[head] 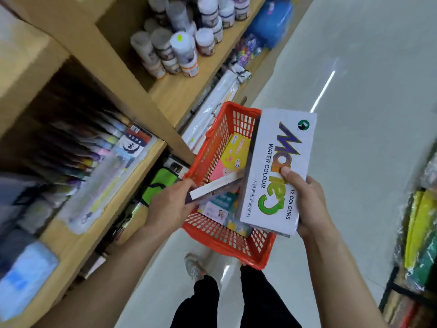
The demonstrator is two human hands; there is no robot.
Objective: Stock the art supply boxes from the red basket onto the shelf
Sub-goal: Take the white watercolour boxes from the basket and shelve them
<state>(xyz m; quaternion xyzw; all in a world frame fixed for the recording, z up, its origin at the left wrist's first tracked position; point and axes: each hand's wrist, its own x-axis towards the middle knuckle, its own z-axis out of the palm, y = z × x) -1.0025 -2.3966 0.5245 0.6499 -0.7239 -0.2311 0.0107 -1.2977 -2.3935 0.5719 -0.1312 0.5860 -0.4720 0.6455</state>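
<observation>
A red basket (212,147) stands on the floor in front of me, with colourful art supply boxes (233,155) lying inside. My right hand (309,204) grips a white water colour box (276,166) printed "12 COLOURS", held flat above the basket's right side. My left hand (170,204) holds a second, thin box (215,185) edge-on over the basket's left rim. The wooden shelf (132,176) runs along my left, its nearest bay packed with upright flat packs.
Paint jars (179,50) crowd a farther shelf bay. Rolled paper (212,107) leans by the shelf foot behind the basket. A green bag (158,185) sits on the low shelf. Another rack with wrapped goods (421,233) stands at right. My feet are below the basket.
</observation>
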